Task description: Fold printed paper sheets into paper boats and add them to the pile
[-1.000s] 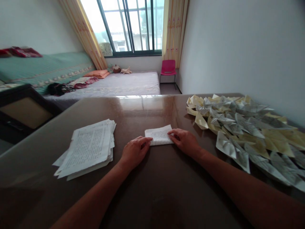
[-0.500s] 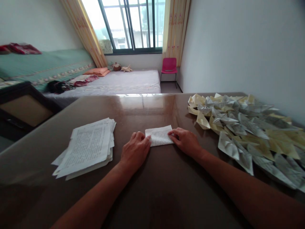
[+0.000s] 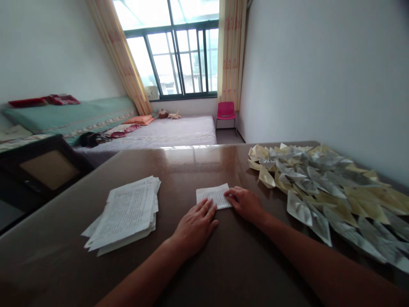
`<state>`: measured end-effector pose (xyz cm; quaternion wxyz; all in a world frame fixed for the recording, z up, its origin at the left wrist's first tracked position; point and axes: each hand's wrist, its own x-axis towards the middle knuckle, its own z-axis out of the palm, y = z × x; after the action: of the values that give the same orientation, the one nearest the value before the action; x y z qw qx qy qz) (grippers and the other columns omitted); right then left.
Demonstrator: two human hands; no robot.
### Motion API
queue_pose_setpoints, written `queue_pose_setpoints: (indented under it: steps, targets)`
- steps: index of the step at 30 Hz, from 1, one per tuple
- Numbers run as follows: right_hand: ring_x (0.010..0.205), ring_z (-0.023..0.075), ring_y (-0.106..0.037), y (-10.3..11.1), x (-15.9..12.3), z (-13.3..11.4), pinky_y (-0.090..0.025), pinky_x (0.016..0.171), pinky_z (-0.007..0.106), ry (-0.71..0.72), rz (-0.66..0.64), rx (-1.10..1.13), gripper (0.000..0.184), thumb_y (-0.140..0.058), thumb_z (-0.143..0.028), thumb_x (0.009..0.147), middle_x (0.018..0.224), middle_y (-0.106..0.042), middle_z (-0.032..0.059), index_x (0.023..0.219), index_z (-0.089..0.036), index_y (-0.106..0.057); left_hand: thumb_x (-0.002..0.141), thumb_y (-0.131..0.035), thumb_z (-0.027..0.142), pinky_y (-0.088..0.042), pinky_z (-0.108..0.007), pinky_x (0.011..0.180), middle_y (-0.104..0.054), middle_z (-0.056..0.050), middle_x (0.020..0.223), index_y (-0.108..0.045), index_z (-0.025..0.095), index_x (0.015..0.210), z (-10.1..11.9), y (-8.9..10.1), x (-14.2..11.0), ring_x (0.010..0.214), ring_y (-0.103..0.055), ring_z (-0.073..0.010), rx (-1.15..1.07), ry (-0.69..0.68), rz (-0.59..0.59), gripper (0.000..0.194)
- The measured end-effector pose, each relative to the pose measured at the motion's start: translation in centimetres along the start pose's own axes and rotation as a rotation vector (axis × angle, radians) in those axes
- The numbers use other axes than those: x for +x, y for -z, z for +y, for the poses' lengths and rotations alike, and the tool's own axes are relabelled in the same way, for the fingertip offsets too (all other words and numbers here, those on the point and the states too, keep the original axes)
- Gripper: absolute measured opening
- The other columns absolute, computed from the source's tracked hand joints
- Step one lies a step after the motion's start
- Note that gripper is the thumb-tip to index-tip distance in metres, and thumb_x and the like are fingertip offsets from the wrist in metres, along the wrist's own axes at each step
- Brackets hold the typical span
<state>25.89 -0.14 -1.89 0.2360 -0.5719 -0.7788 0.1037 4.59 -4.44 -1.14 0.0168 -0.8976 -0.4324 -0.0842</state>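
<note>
A small folded sheet of printed paper [image 3: 213, 195] lies on the dark brown table [image 3: 191, 162] in front of me. My left hand [image 3: 195, 226] rests flat on the table, fingers stretched out, with the fingertips on the sheet's lower left edge. My right hand [image 3: 244, 204] lies at the sheet's right edge, fingers bent and pressing on the paper. A stack of loose printed pages [image 3: 126, 214] lies to the left of my left hand.
A large heap of folded paper boats [image 3: 322, 187] covers the table's right side, next to the white wall. Beyond the table stand a bed [image 3: 153, 132], a pink chair [image 3: 225, 111], a window and a dark cabinet [image 3: 41, 170] at left.
My left hand has gone from curled at the sheet's left edge to lying flat with fingers spread over its lower left. The camera has tilted upward. My right hand stays at the right edge.
</note>
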Motion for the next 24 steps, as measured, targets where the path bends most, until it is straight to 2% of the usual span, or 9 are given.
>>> queue_pose_setpoints:
  steps: [6, 9, 11, 13, 17, 24]
  targets:
    - [0.084, 0.0149, -0.062, 0.9, -0.2, -0.7, -0.041, 0.067, 0.025, 0.018, -0.019, -0.076, 0.025, -0.046, -0.031, 0.093, 0.103, -0.064, 0.0029, 0.105, -0.028, -0.067, 0.093, -0.045, 0.034, -0.04, -0.046, 0.106, -0.044, -0.013, 0.144, -0.047, 0.025, 0.136, 0.5, 0.6, -0.2, 0.134, -0.039, -0.0295, 0.035, -0.008, -0.027, 0.044]
    - [0.103, 0.0197, -0.056, 1.7, -1.0, -2.1, -0.041, 0.079, 0.029, 0.19, 0.025, -0.193, 0.027, -0.048, -0.022, 0.091, 0.116, -0.06, 0.0059, 0.111, -0.027, -0.065, 0.093, -0.045, 0.032, -0.041, -0.046, 0.106, -0.044, -0.014, 0.144, -0.047, 0.025, 0.137, 0.6, 0.6, -0.1, 0.134, -0.039, -0.03, 0.055, -0.007, -0.038, 0.044]
    - [0.108, 0.0229, -0.052, 1.9, -1.7, -3.2, -0.039, 0.084, 0.034, 0.319, -0.02, -0.268, 0.027, -0.049, -0.019, 0.09, 0.114, -0.062, 0.0073, 0.111, -0.026, -0.065, 0.093, -0.045, 0.031, -0.041, -0.046, 0.106, -0.045, -0.013, 0.143, -0.045, 0.025, 0.137, 0.7, 0.6, -0.1, 0.134, -0.04, -0.0289, 0.062, -0.012, -0.028, 0.045]
    - [0.104, 0.0247, -0.053, 1.8, -2.4, -4.2, -0.04, 0.083, 0.037, 0.372, -0.099, -0.337, 0.026, -0.048, -0.017, 0.09, 0.107, -0.065, 0.0096, 0.109, -0.021, -0.065, 0.092, -0.046, 0.029, -0.041, -0.045, 0.106, -0.046, -0.012, 0.142, -0.044, 0.024, 0.138, 0.7, 0.6, -0.1, 0.134, -0.04, -0.0279, 0.068, -0.018, -0.018, 0.046]
    - [0.099, 0.0284, -0.055, 1.5, -3.2, -5.0, -0.041, 0.077, 0.04, 0.355, -0.17, -0.482, 0.027, -0.045, -0.011, 0.089, 0.104, -0.065, 0.0166, 0.106, -0.011, -0.065, 0.092, -0.045, 0.029, -0.042, -0.045, 0.105, -0.047, -0.012, 0.142, -0.047, 0.023, 0.136, 0.6, 0.6, -0.1, 0.134, -0.04, -0.0285, 0.075, -0.014, -0.034, 0.044]
    - [0.097, 0.0303, -0.056, 2.2, -3.5, -5.4, -0.04, 0.078, 0.045, 0.302, -0.276, -0.602, 0.03, -0.043, -0.003, 0.085, 0.101, -0.066, 0.0225, 0.098, -0.007, -0.07, 0.094, -0.043, 0.03, -0.045, -0.045, 0.1, -0.055, -0.012, 0.135, -0.058, 0.021, 0.126, 0.3, 1.4, -0.4, 0.126, -0.049, -0.0298, 0.13, 0.052, -0.057, 0.037]
